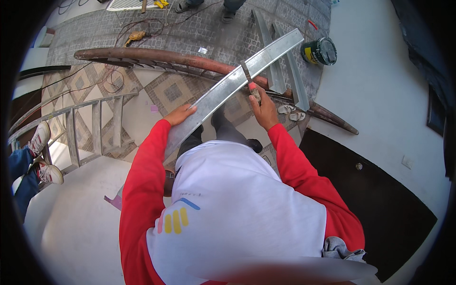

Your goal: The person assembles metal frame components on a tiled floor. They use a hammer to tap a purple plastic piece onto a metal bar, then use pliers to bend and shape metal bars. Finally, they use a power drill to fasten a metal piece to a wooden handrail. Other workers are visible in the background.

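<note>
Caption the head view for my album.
Left hand gripping a metal channel, right hand holding a bladed tool over it.

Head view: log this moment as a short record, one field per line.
Left hand: gripping a metal channel by its edge
Right hand: closed around the handle of a hand tool, blade across the channel
Channel position: slanting in front of a brown rail; contact unclear
Beyond rail: yellow drill, dark bucket
Left side: ladder, another person's shoes
</note>
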The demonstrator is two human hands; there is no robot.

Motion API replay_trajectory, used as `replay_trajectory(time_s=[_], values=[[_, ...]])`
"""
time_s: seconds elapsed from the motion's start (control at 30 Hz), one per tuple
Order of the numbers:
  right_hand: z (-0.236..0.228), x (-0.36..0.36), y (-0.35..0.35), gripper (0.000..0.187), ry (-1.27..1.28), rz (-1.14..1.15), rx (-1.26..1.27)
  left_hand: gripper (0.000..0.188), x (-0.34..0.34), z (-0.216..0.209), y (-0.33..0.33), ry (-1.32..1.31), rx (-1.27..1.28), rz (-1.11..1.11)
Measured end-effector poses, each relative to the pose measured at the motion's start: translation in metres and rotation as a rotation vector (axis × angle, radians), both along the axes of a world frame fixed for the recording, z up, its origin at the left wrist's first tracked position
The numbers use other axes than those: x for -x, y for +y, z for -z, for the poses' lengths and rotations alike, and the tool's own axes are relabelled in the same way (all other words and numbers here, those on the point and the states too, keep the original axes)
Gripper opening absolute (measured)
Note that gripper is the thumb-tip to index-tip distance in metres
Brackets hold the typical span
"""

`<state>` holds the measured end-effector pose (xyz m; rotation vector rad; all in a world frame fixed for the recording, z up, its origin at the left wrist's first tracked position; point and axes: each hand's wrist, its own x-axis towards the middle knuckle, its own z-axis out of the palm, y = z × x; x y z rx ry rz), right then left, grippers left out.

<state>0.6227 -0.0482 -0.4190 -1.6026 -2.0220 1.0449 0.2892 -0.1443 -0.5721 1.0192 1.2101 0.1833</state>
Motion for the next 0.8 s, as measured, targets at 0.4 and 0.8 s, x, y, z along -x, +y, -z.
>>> replay_trajectory(time_s=[0.4, 0.8], values=[[0.037, -0.053, -0.029, 0.05, 0.529, 0.402, 0.624, 0.043, -0.025, -0.092, -0.021, 0.542, -0.389, -0.104], [0.027, 0.048, -0.036, 0.036, 1.131, 0.711, 0.897, 0.029, -0.057, -0.092, -0.046, 0.722, -0.906, -0.171]])
